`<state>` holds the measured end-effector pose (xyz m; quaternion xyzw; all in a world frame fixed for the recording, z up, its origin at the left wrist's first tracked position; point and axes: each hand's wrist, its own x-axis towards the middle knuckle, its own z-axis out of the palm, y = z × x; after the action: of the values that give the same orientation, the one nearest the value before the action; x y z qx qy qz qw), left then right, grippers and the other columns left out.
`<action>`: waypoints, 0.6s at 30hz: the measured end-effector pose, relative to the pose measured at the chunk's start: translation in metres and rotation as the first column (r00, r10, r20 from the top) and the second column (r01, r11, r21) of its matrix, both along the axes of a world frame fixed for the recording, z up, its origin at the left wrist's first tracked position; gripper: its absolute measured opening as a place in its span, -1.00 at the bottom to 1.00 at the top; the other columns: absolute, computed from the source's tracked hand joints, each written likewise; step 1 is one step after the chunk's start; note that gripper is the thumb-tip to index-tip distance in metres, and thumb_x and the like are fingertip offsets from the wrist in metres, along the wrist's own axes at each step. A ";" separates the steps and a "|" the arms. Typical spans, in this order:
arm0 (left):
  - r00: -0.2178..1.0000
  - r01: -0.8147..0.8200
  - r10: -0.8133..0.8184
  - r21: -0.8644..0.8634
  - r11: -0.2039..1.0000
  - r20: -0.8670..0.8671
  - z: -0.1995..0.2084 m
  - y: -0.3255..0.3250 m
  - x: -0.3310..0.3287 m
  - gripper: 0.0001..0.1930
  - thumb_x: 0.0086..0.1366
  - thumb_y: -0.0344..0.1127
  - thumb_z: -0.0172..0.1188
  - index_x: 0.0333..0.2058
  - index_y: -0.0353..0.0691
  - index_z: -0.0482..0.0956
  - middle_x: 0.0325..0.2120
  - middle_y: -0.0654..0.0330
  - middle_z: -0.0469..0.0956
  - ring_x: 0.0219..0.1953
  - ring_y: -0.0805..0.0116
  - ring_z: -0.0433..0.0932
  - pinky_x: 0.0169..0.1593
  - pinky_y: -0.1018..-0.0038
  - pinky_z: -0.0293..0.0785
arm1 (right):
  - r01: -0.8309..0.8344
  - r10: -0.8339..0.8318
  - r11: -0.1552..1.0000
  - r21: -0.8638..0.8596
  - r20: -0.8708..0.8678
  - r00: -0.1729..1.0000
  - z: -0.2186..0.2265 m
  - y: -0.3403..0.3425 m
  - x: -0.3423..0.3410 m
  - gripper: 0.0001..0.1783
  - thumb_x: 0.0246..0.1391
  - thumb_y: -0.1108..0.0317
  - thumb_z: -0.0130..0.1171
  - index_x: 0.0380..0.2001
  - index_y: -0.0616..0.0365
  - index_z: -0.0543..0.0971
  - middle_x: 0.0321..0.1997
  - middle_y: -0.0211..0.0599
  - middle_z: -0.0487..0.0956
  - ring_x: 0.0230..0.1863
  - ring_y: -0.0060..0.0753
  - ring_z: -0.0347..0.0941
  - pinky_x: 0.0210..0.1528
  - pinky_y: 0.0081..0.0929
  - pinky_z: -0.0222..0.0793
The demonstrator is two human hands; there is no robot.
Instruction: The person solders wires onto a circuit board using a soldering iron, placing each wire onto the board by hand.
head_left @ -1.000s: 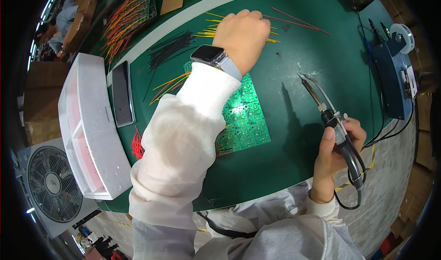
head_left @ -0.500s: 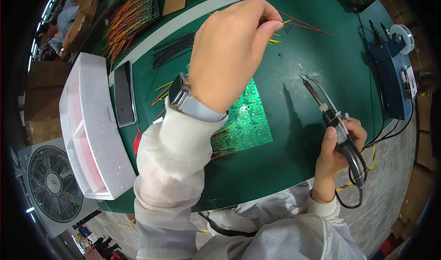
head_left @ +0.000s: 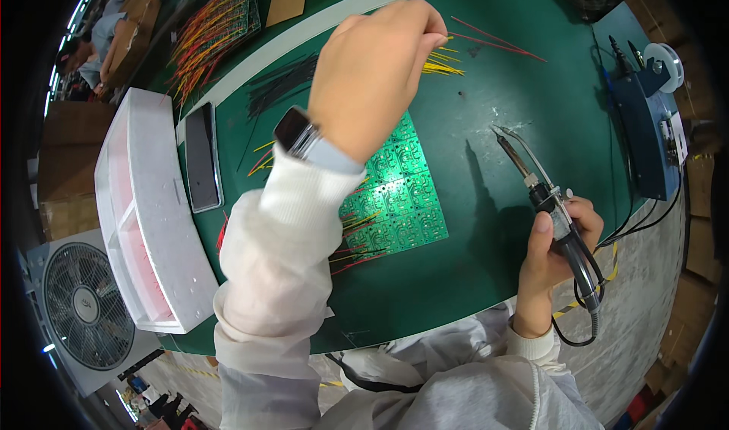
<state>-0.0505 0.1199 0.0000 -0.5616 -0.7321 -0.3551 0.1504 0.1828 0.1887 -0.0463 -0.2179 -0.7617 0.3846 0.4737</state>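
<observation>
Green tabletop [head_left: 425, 286] fills the middle of my feed, with cartons [head_left: 72, 141] and one floor fan [head_left: 85, 305] beyond its left edge. One circuit board panel [head_left: 410, 194] lies flat near its centre, partly hidden by the left sleeve [head_left: 281, 232]; I judge that spot suits both arms.

From here I see the left hand [head_left: 368, 77] reaching past the panel, thumb and forefinger bent in close by the yellow wires [head_left: 443, 67]; I cannot tell whether one is pinched there. The right hand [head_left: 558, 240] is wrapped around one soldering iron [head_left: 583, 270], gripping it well back from the tip, probably for fear of heat, and keeping it apart from the panel.

Loose wires seem grouped by colour, perhaps for quick picking. I count two long red wires [head_left: 522, 51] to the right of the yellow ones; the yellow wires and the black wires [head_left: 282, 86] overlap too much to count. One phone [head_left: 203, 156] lies just beside one white foam tray [head_left: 178, 240], set aside, I suppose, out of the arm's way. One blue machine [head_left: 645, 141] carrying one white spool [head_left: 666, 67] stands at the right, presumably to be on the iron's side.
</observation>
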 end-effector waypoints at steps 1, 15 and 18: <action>1.000 0.022 -0.023 0.064 0.998 0.012 0.005 -0.007 0.004 -0.95 0.10 -0.48 0.02 -0.42 -0.30 0.40 -0.54 0.13 0.43 -0.53 0.29 0.41 -0.45 0.52 0.30 | 0.005 -0.005 1.000 0.004 -0.017 1.000 0.000 -0.001 0.000 -0.65 -0.17 0.38 0.19 -0.34 0.22 0.27 -0.40 -0.22 0.36 -0.40 -0.46 0.28 -0.30 -0.58 0.24; 0.860 -0.273 0.343 -0.228 0.935 0.377 -0.032 -0.124 0.121 -0.84 -0.15 -0.61 0.18 -0.52 -0.30 0.45 -0.51 0.20 0.41 -0.50 0.39 0.39 -0.51 0.59 0.33 | -0.029 0.027 0.999 0.024 0.059 0.998 0.002 -0.012 0.022 -0.62 -0.19 0.26 0.24 -0.37 0.25 0.35 -0.43 -0.21 0.37 -0.45 -0.36 0.30 -0.37 -0.51 0.24; 0.860 -0.294 0.342 -0.180 0.939 0.378 -0.028 -0.125 0.124 -0.83 -0.16 -0.62 0.19 -0.52 -0.30 0.46 -0.52 0.19 0.41 -0.50 0.38 0.41 -0.50 0.58 0.34 | -0.172 0.173 0.984 0.037 -0.026 0.985 0.001 -0.023 0.016 -0.58 -0.19 0.23 0.25 -0.33 0.21 0.32 -0.47 -0.26 0.34 -0.49 -0.39 0.33 -0.44 -0.51 0.27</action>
<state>0.0738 -0.0052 -0.0277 -0.3554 -0.8491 -0.3903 0.0196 0.1990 0.1656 -0.0455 -0.1376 -0.7773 0.4140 0.4533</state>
